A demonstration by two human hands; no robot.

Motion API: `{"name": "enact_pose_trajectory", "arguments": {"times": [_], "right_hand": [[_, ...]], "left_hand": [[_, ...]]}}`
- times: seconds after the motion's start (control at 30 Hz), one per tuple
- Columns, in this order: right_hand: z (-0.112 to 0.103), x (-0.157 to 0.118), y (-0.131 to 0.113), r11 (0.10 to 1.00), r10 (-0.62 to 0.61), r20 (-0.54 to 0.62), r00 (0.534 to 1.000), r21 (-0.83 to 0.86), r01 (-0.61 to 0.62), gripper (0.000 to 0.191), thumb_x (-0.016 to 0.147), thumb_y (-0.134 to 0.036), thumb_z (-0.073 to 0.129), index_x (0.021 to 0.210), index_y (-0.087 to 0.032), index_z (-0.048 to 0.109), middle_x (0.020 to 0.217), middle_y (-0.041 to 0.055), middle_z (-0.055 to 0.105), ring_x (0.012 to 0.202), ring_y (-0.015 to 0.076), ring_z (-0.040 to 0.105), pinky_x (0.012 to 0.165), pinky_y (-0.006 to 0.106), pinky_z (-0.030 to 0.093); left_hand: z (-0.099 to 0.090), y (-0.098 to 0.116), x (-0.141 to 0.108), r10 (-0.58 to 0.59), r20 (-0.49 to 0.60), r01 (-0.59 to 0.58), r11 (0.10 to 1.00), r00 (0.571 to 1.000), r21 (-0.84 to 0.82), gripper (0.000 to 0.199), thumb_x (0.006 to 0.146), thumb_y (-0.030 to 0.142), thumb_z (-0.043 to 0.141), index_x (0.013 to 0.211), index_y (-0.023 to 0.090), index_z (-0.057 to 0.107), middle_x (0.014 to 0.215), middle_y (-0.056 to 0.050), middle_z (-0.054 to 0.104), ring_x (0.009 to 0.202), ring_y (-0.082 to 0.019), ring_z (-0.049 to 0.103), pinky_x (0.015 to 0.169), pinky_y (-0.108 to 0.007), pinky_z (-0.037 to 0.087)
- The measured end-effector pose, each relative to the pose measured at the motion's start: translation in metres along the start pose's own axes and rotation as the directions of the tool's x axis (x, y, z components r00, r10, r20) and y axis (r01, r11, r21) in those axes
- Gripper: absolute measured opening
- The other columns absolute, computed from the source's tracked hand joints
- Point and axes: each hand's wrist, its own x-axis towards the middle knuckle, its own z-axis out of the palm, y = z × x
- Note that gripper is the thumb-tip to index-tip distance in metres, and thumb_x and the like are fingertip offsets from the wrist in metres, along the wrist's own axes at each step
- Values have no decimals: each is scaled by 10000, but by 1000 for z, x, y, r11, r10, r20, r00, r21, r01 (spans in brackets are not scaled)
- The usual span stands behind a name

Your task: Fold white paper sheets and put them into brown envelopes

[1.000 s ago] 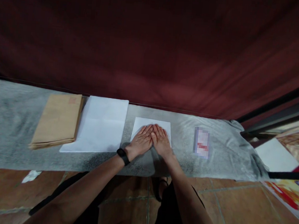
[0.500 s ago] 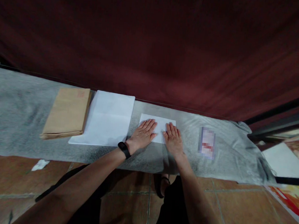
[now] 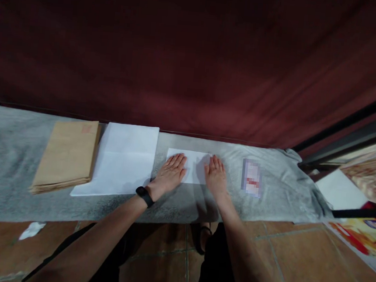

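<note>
A small white sheet (image 3: 193,170) lies flat on the grey cloth in front of me. My left hand (image 3: 170,173) rests on its left part, palm down with fingers stretched out. Over the sheet's right edge is my right hand (image 3: 216,178), also palm down, its fingers straight and a shadow beside it. Neither hand grips anything. Left of them lies a stack of larger white paper (image 3: 125,157), and beyond it a pile of brown envelopes (image 3: 66,154) overlaps or touches its left side. A blurred pale item with a red mark (image 3: 252,178) is on the right.
The long grey cloth surface (image 3: 4,164) runs across the view, with a dark red curtain (image 3: 181,70) behind it. White scrap (image 3: 31,231) lies on the tiled floor. At the right are a dark bar, a white panel (image 3: 340,190) and a colourful printed sheet (image 3: 363,239).
My hands have moved apart, baring more of the small sheet's middle; the right hand is now at its right edge. The whole view has shifted and tilted slightly.
</note>
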Motion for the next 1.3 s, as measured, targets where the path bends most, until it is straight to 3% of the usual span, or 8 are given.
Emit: {"name": "enact_pose_trajectory", "arguments": {"times": [0.17,0.37,0.67,1.0,1.17,1.3], "right_hand": [[6,7,-38,967,-183,43,982,187,172,540,1086,-358,230,1531,-130,434,1608,102,398,1513,216,328,1235,419,286],[13,14,-57,980,-143,84,986,151,130,526,1093,-356,244,1518,-129,455,1588,94,434,1496,218,361,1246,418,263],[21,13,-33,994,-111,28,993,-20,111,536,1076,-421,334,1550,-182,407,1618,87,375,1481,264,385,1232,459,265],[16,9,-5,998,-9,4,1000,-70,9,547,1071,-410,363,1550,-149,400,1606,126,388,1465,295,401,1218,509,254],[8,4,9,995,50,-10,999,-89,-51,547,1063,-376,372,1535,-104,417,1582,174,416,1470,314,391,1213,535,249],[-1,2,10,996,61,-28,998,-69,-63,557,1060,-331,343,1538,-50,394,1604,190,365,1491,321,356,1227,525,235]], "left_hand": [[8,10,15,30,-33,-30,999,999,-19,577,1023,261,236,1557,77,352,1628,-136,364,1540,-219,260,1273,-430,197],[13,9,25,-4,10,4,1000,1000,15,580,1007,214,226,1543,39,366,1625,-169,353,1542,-246,253,1265,-451,207],[13,-12,20,-77,-83,81,996,994,48,601,1021,320,248,1566,87,345,1623,-139,364,1540,-223,259,1263,-421,216],[10,-23,14,-202,-50,205,977,978,65,630,1027,380,253,1539,35,381,1610,-174,373,1521,-270,308,1258,-438,238],[2,-16,3,-242,-144,259,959,960,112,624,1007,310,289,1490,-68,405,1582,-255,380,1521,-336,290,1274,-510,165],[0,8,-12,-147,-152,160,984,977,74,611,1011,289,286,1529,-28,353,1613,-222,342,1537,-308,254,1275,-503,190]]}}
